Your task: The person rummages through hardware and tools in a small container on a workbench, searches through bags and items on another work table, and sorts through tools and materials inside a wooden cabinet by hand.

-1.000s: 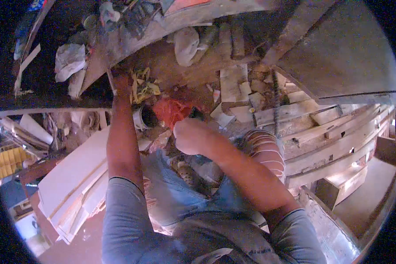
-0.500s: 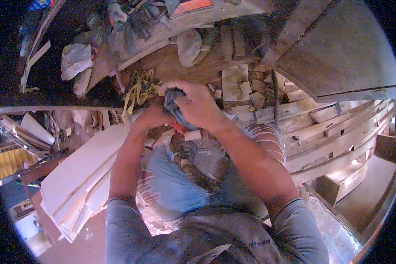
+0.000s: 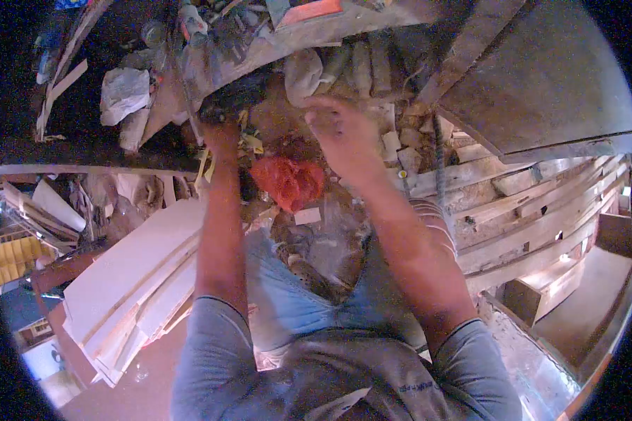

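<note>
My left hand point(image 3: 221, 137) is at the far side of the workspace, closed on a dark crumpled thing point(image 3: 240, 95) that looks like cloth or plastic; shadow and blur hide its exact kind. To the right, my right hand point(image 3: 344, 140) is raised with its fingers apart and nothing visible in them. Between my forearms lies a crumpled red plastic bag point(image 3: 288, 184), touched by neither hand. Yellow strips point(image 3: 253, 142) lie just beyond the bag, close to my left wrist.
A plank shelf point(image 3: 295, 34) with cluttered tools runs across the top. A whitish crumpled bag point(image 3: 125, 95) sits at upper left. Pale boards point(image 3: 130, 274) are stacked on the left. Wooden slats point(image 3: 519, 217) extend on the right, below a large panel point(image 3: 548, 84).
The dark crumpled thing has gone from between both hands to my left hand, farther up and left. My right hand has moved up and right. The red bag is now uncovered.
</note>
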Available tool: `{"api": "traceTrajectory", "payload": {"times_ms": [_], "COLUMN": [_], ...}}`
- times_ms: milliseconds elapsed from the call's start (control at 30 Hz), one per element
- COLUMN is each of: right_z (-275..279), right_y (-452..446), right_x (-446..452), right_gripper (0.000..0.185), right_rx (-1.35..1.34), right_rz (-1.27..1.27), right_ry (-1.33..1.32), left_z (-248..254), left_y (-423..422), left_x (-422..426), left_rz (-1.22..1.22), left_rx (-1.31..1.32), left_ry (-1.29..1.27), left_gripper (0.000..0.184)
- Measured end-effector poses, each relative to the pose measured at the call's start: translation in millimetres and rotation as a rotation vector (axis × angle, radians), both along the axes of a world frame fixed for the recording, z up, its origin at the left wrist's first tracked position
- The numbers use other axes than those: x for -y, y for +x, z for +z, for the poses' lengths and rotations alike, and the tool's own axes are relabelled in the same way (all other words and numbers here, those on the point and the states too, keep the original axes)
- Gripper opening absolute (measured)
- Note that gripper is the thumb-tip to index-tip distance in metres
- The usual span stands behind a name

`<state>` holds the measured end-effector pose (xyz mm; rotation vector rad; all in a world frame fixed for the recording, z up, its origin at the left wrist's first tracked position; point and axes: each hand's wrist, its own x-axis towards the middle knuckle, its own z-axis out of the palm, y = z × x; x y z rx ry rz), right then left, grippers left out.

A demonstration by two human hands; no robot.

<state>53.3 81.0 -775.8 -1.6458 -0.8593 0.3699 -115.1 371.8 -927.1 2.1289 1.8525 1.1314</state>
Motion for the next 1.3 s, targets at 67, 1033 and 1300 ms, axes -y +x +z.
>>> {"api": "traceTrajectory", "payload": {"times_ms": [67, 1033, 1300], "right_z": [11, -16, -47], "right_y": [8, 50, 46], "right_x": [7, 26, 13], "right_gripper": [0.025, 0.046, 0.069], "right_rx": [0.007, 0.195, 0.014], "right_rz": [-0.058, -0.008, 0.500], "right_ry": [-0.082, -0.454, -0.642], "left_z": [-15, -33, 63], "left_y": [2, 62, 43], "left_x": [51, 166, 153], "left_rz": [-0.043, -0.858, -0.719], "left_rx": [-0.082, -0.549, 0.141], "left_ry": [-0.106, -0.512, -0.478], "left_gripper": [0.065, 0.035, 0.041]}}
